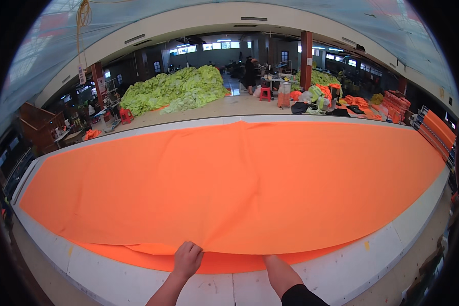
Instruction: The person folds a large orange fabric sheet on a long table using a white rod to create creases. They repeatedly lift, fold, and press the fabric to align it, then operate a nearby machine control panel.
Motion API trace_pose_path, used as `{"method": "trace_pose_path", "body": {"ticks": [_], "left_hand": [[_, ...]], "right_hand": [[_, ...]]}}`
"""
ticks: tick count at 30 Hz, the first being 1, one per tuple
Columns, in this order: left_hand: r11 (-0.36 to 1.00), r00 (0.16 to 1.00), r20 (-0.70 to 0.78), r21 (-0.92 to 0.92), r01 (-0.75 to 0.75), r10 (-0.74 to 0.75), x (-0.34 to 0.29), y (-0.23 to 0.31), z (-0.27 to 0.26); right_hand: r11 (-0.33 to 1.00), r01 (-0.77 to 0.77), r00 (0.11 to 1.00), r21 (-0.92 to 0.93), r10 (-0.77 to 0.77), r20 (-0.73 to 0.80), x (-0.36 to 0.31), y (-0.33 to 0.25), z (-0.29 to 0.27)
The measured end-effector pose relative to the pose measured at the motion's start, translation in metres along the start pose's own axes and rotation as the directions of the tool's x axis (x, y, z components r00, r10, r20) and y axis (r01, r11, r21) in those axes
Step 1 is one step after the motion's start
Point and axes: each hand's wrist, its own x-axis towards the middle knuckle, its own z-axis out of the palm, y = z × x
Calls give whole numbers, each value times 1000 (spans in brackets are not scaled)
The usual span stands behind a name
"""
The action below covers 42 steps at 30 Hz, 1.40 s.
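A wide sheet of orange fabric [137,178] is spread over a long pale cutting table [122,280], with a crease running up its middle. Along the near side its edge is lifted, and a second orange layer [224,264] shows underneath. My left hand [188,257] is closed on that lifted edge, the fingers curled over the cloth. To the right, my right forearm [283,275], in a black sleeve, reaches beneath the upper layer. The fabric covers my right hand, so its fingers are hidden.
Beyond the table lies a big heap of lime-green cloth [176,89]. Red stools [265,93] and piles of orange and green garments [354,101] stand on the floor behind. A fabric roll [436,130] sits at the table's right end. A person [250,74] stands far back.
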Motion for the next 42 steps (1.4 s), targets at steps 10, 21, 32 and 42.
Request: {"method": "trace_pose_path", "body": {"ticks": [10,21,32,42], "left_hand": [[980,989,92,174,95,-113,-15,22,29],[973,986,21,167,160,-166,-19,52,55],[956,964,-68,131,263,-256,-40,46,41],[978,956,-205,-20,210,-210,-27,51,47]], "right_hand": [[982,9,985,-191,24,170,-141,190,-132],[850,354,935,-390,-307,180,23,161,-126],[944,-210,925,254,107,365,-3,131,-60],[918,-160,978,-362,97,-187,-403,306,-361]]}}
